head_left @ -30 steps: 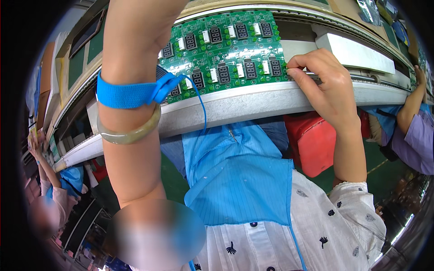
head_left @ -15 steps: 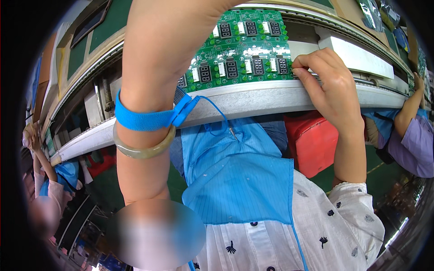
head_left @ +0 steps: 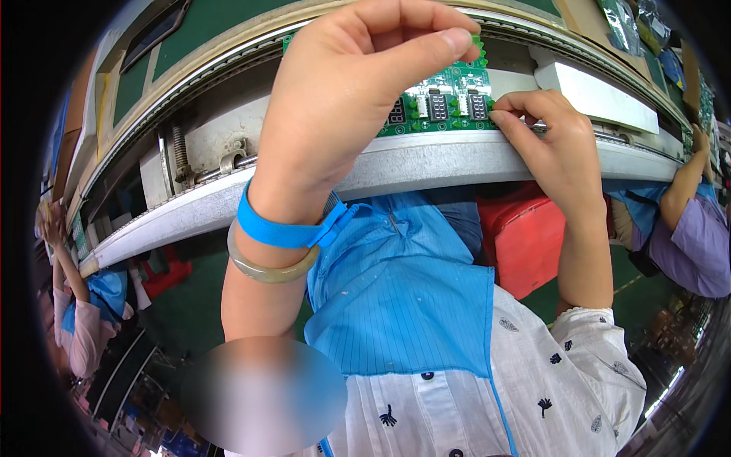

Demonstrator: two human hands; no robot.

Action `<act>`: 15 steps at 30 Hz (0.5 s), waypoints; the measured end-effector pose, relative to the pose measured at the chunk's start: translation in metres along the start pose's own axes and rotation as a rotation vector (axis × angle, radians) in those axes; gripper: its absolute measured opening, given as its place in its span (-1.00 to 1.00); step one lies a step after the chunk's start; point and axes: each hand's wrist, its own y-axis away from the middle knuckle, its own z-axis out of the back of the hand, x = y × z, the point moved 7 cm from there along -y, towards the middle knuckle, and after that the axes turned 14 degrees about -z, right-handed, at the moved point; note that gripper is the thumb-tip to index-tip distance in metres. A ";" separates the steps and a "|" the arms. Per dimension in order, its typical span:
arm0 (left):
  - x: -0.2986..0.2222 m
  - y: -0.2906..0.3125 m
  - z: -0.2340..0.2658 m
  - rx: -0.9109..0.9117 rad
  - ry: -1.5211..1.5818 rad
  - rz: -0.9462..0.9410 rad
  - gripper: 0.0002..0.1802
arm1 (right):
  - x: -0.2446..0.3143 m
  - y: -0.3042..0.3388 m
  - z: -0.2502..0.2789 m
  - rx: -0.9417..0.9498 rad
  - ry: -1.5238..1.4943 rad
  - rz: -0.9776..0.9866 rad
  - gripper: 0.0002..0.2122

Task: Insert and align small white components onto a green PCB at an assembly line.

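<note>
"How far along does the work look?"

"Just beyond the near metal rail [head_left: 426, 162] lies a green circuit board [head_left: 449, 85], partly covered. Its clear part, at the right, already carries black displays [head_left: 438, 107], then smaller white sockets [head_left: 422, 106], then tiny green lights [head_left: 454, 102]. I see no bare spot there, but I can't tell whether anything is left to fill under the hand."

"And the arms?"

"The left one, bigger in view, reaches across the board from the near side, wearing a blue strap [head_left: 282, 226] above a bangle [head_left: 266, 270]. The left hand [head_left: 350, 87] hangs over it, fingers curled, thumb and forefinger nearly meeting toward the far right corner. The right hand [head_left: 550, 137] bends in at the near right corner, thumb and forefinger close together."

"Holding anything?"

"I can't tell for either; the fingertips hide it."
</note>
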 end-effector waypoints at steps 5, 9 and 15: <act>0.005 0.008 0.000 0.077 -0.056 -0.248 -0.83 | 0.000 0.001 0.000 -0.012 -0.009 -0.008 -0.84; 0.013 0.017 -0.005 0.159 -0.122 -0.093 -0.74 | 0.004 0.006 0.016 -0.092 -0.037 -0.029 -0.85; 0.023 0.027 -0.012 0.164 -0.033 -0.057 -0.72 | 0.026 0.011 0.028 -0.094 -0.470 0.061 -0.86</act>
